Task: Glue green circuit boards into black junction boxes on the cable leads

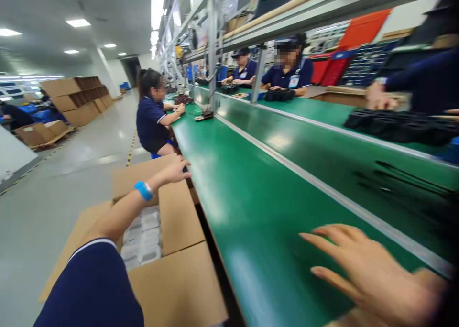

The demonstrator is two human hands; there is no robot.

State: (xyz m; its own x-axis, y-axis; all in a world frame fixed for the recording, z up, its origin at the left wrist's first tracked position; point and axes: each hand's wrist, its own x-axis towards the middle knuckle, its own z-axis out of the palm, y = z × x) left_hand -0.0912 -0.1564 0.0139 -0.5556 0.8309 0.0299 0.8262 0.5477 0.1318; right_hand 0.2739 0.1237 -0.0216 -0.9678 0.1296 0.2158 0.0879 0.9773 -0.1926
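My left hand point(175, 169) reaches out over the flaps of a cardboard box point(181, 217), at the near edge of the green workbench point(222, 174). Its fingers are apart with nothing in them, and a blue wristband point(143, 190) circles the wrist. White plastic-wrapped packs point(145, 236) lie inside the box, partly covered by my arm. Above the bench at the lower right, my right hand point(362, 265) is somewhat blurred. Its fingers are spread and hold nothing.
A conveyor belt point(287, 143) runs beside the bench behind a metal rail, with dark cables point(412, 179) on it. Several co-workers sit along the line, one point(154, 112) on my side. Black parts point(398, 124) lie across the belt. Stacked cartons point(77, 100) stand far left.
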